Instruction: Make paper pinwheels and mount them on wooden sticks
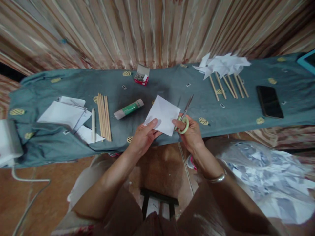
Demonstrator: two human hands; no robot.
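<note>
The left hand (144, 137) pinches a square of white paper (162, 114) between thumb and fingers. The right hand (189, 129), curled closed, holds the scissors (185, 123) by their green handles and grips the sheet's right corner. Just left of the paper, on the cloth-covered tabletop (167, 78), lies a green-labelled tube (129, 109); beyond it, wooden sticks (104, 117).

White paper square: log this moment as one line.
left hand: pinching paper square | right hand: scissors, same square's edge | pinwheels: on cloth
</note>
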